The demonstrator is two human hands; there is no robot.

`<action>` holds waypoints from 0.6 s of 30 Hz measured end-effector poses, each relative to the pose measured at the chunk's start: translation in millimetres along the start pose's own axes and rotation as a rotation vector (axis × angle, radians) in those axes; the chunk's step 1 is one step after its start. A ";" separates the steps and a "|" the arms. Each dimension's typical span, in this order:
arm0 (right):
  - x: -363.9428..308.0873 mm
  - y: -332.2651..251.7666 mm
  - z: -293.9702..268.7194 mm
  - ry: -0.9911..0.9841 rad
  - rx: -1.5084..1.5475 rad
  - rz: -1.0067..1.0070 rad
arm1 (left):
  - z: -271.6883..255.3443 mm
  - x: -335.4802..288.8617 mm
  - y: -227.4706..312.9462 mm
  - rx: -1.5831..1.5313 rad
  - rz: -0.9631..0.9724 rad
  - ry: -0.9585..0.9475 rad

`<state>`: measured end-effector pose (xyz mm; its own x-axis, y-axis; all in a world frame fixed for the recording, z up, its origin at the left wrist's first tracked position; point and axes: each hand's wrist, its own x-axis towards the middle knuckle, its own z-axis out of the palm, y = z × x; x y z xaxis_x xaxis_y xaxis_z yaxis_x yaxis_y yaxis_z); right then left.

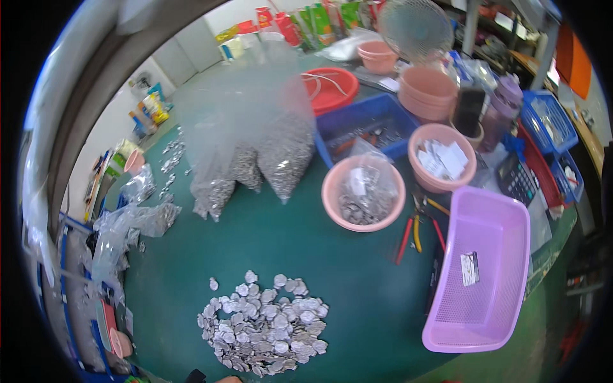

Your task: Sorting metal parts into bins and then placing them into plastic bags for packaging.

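Note:
A loose pile of small flat silvery metal pieces (268,325) lies on the green tabletop near its front edge. At the bottom edge of the picture, just below the pile, a sliver of skin (228,380) shows beside a bit of dark sleeve (195,376). It seems to be my left hand; its fingers are hidden, so what it holds does not show. My right hand is out of the picture. Beyond the pile stand clear plastic bags (284,159) filled with small grey metal parts.
A purple basket (444,319) stands at the right, beside pliers (417,230). Behind are a pink bowl (332,214) with bagged parts, another bowl (429,182) with paper slips, and a blue tray (325,131). Further right are a purple bottle (501,112) and a calculator (514,179).

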<state>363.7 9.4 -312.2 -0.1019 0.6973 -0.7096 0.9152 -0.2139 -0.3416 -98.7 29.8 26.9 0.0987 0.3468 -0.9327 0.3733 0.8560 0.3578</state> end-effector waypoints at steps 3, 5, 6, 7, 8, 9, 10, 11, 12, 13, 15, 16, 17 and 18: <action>15.2 5.8 -17.3 -0.034 0.021 0.003 | -0.6 5.1 -2.3 -0.066 0.029 -0.004; 25.4 11.9 -31.7 -0.076 0.061 -0.007 | 0.0 5.0 -12.7 0.008 0.034 0.026; 31.5 16.2 -41.1 -0.100 0.101 -0.014 | 2.6 5.5 -15.4 0.009 0.060 0.019; 35.1 23.5 -49.6 -0.135 0.151 -0.023 | 5.7 3.0 -16.1 0.008 0.059 0.031; 37.2 32.7 -60.6 -0.174 0.224 -0.026 | 6.6 -2.3 -15.2 0.010 0.060 0.042; 38.1 47.2 -75.9 -0.221 0.315 -0.027 | 8.0 -16.0 7.1 0.004 0.035 -0.002; 36.3 70.5 -95.5 -0.279 0.444 -0.026 | 11.5 -23.1 11.7 0.011 0.066 -0.007; 34.7 97.4 -122.3 -0.338 0.583 -0.006 | 16.0 -27.9 11.1 -0.033 0.063 0.019; 34.0 123.2 -148.3 -0.376 0.675 0.058 | 16.2 -20.9 4.4 -0.105 0.028 0.025; -12.0 67.1 -225.9 -0.222 0.568 0.011 | 25.7 -24.7 -10.1 -0.189 0.073 0.084; -42.4 50.6 -305.1 0.051 0.503 0.032 | 38.2 -20.7 -49.5 -0.296 0.166 0.185; -55.9 52.1 -339.8 0.244 0.492 -0.172 | 42.8 -18.5 -60.7 -0.334 0.194 0.221; -68.6 47.8 -369.5 0.535 0.546 -0.272 | 48.4 -14.2 -69.0 -0.377 0.322 0.280; -81.5 56.6 -395.7 0.764 0.583 -0.539 | 49.4 -9.1 -67.0 -0.398 0.444 0.317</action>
<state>578.1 211.3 -29.8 0.0197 0.9927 0.1193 0.4780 0.0954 -0.8732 -79.1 -49.7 9.2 -0.1341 0.7422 -0.6566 -0.0145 0.6611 0.7502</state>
